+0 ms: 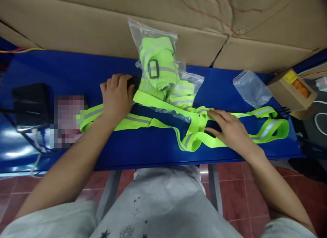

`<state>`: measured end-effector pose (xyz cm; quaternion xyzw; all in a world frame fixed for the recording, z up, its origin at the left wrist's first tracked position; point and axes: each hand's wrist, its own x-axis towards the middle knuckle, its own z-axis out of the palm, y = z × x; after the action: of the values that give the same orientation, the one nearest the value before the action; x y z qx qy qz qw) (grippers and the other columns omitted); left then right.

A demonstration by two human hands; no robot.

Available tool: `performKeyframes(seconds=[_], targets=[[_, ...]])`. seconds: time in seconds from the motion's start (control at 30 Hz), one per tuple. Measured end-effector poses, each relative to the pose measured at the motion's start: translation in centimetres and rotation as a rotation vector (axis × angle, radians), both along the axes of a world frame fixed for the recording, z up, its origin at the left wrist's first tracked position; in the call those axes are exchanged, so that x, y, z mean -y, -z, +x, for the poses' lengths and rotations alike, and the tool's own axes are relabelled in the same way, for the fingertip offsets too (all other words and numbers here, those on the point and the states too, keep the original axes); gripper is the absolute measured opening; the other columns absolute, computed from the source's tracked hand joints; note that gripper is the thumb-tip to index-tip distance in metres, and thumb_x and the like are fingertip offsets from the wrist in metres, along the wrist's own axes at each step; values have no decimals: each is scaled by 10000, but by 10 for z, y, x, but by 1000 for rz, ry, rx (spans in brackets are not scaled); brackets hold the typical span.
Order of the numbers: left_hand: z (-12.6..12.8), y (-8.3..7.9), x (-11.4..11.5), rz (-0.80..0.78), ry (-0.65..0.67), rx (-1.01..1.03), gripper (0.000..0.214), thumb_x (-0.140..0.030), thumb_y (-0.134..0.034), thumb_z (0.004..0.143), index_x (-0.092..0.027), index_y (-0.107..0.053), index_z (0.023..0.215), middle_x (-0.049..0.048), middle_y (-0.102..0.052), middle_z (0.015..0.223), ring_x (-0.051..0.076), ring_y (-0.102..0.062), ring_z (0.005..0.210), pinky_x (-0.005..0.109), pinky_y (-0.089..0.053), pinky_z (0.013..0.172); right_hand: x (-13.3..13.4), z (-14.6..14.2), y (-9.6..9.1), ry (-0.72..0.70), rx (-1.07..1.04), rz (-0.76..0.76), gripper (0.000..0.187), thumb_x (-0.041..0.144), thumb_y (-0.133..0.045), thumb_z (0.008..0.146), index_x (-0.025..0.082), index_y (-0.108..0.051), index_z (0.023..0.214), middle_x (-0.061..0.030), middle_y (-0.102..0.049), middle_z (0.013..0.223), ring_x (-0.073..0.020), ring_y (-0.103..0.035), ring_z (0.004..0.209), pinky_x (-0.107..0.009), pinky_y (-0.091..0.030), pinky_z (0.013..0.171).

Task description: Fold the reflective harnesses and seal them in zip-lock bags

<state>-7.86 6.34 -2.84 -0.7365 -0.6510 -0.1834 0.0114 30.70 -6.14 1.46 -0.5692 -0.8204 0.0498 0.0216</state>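
Observation:
A neon-yellow reflective strap vest (pixel 163 123) with grey stripes lies stretched out across the blue table (pixel 143 149). My left hand (pixel 117 96) rests on its left part, fingers curled over a black buckle at the strap's upper edge. My right hand (pixel 227 127) lies flat on the straps to the right of the middle, fingers stretched out leftward. Just behind the straps, clear plastic bags holding folded neon vests (pixel 159 69) lean against the cardboard.
Large cardboard sheets (pixel 102 30) wall off the back of the table. An empty clear zip bag (pixel 251 88) lies at the right rear, beside a small open cardboard box (pixel 293 89). A black device with cables (pixel 30 105) sits at the far left. Red floor tiles show below.

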Motion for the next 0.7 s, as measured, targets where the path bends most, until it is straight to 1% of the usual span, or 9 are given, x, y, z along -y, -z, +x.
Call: performKeyframes(seconds=[0.07, 0.17, 0.27, 0.33, 0.43, 0.53, 0.6, 0.67, 0.7], targets=[[-1, -1, 0, 3, 1, -7, 434, -355, -421, 1043, -172, -570, 1408, 165, -604, 1401, 371, -562, 1260, 521, -421, 1042, -13, 5, 3, -16, -12, 19, 606, 515, -587, 984, 190, -508, 1488, -137, -643, 1358, -342, -632, 1214, -533, -554, 999], [-2, -2, -1, 8, 8, -24, 446, -361, -407, 1047, -160, -568, 1411, 172, -610, 1389, 372, -573, 1251, 518, -432, 1031, -25, 20, 6, -21, -23, 40, 525, 465, -516, 1027, 198, -524, 1479, -140, -675, 1246, -327, -639, 1107, -511, -540, 914], [-3, -2, -1, 8, 2, -26, 452, -357, -396, 1046, -151, -567, 1410, 176, -610, 1390, 376, -575, 1250, 526, -436, 1031, -29, 39, 2, -4, -36, 92, 363, 387, -402, 1070, 222, -652, 1276, -124, -696, 1226, -325, -641, 1093, -514, -498, 900], [-3, -2, -2, 6, -7, -21, 452, -346, -398, 1039, -147, -564, 1410, 179, -607, 1395, 378, -571, 1257, 532, -435, 1035, -30, 52, -4, 40, -81, 93, 345, 357, -358, 1076, 214, -665, 1149, -123, -720, 1162, -308, -663, 1055, -499, -503, 898], [-3, -1, -3, 2, -12, -13, 450, -335, -402, 1030, -148, -556, 1410, 181, -607, 1395, 379, -564, 1269, 542, -435, 1038, -30, 61, -15, 150, -144, 37, 314, 403, -387, 1065, 234, -640, 1141, -86, -735, 940, -267, -690, 835, -444, -555, 785], [-2, -2, -2, -15, -32, -12, 454, -336, -410, 1020, -150, -553, 1408, 177, -604, 1401, 385, -560, 1269, 555, -432, 1043, -22, 44, -24, 202, -87, 154, 306, 408, -449, 1047, 237, -629, 1225, -127, -726, 1132, -330, -690, 1020, -528, -536, 916], [-2, -4, -1, -34, -33, -9, 460, -349, -407, 1024, -156, -548, 1417, 172, -595, 1419, 385, -555, 1279, 557, -426, 1054, -10, 19, -30, 141, -31, 360, 295, 354, -521, 1023, 223, -639, 1259, -163, -681, 1262, -384, -629, 1196, -587, -481, 1001], [-1, -5, 0, -46, -22, -2, 462, -360, -403, 1030, -167, -545, 1425, 167, -588, 1434, 379, -547, 1295, 553, -419, 1066, 4, -8, -36, -114, -185, 234, 382, 297, -608, 991, 224, -580, 1365, -128, -703, 1239, -320, -648, 1186, -505, -515, 1001], [-1, -6, 1, -48, -20, 2, 460, -361, -404, 1030, -173, -543, 1427, 164, -586, 1437, 376, -544, 1301, 551, -416, 1071, 9, -20, -38, -218, -211, 72, 504, 347, -630, 988, 221, -504, 1459, -122, -682, 1318, -302, -635, 1230, -484, -522, 1021]])
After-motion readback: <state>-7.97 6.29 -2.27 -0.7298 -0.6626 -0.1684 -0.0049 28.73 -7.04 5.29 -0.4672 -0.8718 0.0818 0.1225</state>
